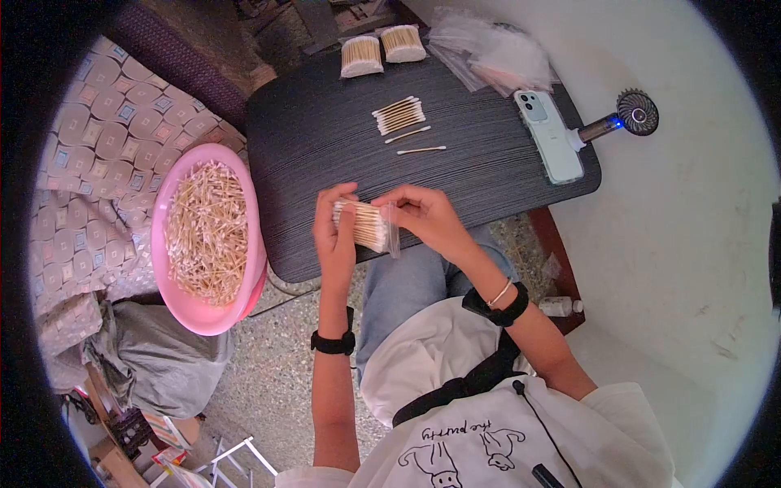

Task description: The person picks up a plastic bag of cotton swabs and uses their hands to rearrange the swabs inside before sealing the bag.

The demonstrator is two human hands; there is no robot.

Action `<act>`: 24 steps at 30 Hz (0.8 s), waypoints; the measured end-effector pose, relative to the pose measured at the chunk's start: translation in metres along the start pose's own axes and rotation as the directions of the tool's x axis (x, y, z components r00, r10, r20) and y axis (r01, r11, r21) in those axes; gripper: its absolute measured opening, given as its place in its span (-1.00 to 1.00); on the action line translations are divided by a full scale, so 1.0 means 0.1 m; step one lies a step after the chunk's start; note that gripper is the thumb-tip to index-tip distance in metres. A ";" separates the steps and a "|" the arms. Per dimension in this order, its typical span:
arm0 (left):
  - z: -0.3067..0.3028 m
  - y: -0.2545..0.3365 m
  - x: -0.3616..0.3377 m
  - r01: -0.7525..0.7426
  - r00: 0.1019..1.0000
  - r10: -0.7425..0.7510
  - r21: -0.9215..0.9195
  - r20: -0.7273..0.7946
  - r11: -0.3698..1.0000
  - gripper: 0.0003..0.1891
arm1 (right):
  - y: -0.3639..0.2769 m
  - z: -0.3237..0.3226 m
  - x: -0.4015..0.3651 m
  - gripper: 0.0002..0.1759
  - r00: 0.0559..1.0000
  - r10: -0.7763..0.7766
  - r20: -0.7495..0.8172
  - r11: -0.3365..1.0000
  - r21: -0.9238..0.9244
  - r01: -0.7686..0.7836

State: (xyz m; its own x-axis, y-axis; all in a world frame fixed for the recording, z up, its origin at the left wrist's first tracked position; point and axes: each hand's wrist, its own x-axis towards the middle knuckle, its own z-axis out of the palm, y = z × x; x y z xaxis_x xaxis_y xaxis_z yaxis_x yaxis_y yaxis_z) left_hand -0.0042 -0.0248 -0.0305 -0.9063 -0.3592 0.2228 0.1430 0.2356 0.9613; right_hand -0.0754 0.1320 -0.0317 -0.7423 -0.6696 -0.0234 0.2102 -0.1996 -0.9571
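Wooden-stemmed cotton swab bundle [362,225] sits partly in a clear plastic sleeve [393,241], above the near edge of the dark grained table [325,138]. Left hand [333,240] fingers clasp the bundle; right hand [425,213] pinches the sleeve. Risk: a slackened grip would probably spill swabs floorward.

Looks like a home, not a shop floor. Low dark wood-grain table [325,138] sits over a speckled terrazzo floor [277,382], with patterned upholstery fabric [98,163] at the left of the frame. Domestic clutter: mint-cased smartphone [551,134] and small handheld fan [626,118] upper right, crumpled grey cloth bag [154,358] lower left. Pink plastic basin [203,321] of loose wooden-stick cotton swabs [207,232] centre left and a pile of clear plastic bags [488,49] at the top: hand-work corner in a living space.
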 end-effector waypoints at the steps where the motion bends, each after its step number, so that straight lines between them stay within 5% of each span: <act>1: 0.01 0.01 0.00 -0.001 1.000 0.001 0.000 -0.002 1.000 -0.73 | 0.00 0.00 0.00 -0.74 1.000 -0.008 -0.006 1.000 0.000 0.008; 10: 0.08 0.15 0.02 -0.008 0.997 0.004 -0.052 -0.075 0.999 -0.52 | -0.17 0.01 -0.03 -0.73 1.000 0.008 -0.015 0.999 0.040 -0.007; 13: 0.07 0.14 0.00 0.095 0.995 -0.094 -0.174 0.014 0.980 -0.49 | -0.07 -0.02 0.00 -0.72 0.999 -0.042 -0.014 0.997 0.071 0.042; 24: 0.05 0.11 0.00 0.030 0.999 -0.025 -0.162 0.037 0.986 -0.44 | -0.11 -0.06 -0.02 -0.70 0.999 0.025 0.025 0.998 0.050 -0.026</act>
State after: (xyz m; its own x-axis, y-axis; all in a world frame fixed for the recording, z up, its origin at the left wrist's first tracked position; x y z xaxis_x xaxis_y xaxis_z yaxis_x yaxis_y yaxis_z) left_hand -0.0042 -0.0176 -0.0205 -0.9236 -0.3313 0.1930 0.1779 0.0757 0.9811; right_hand -0.0804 0.1399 -0.0226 -0.7209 -0.6919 -0.0397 0.2609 -0.2179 -0.9404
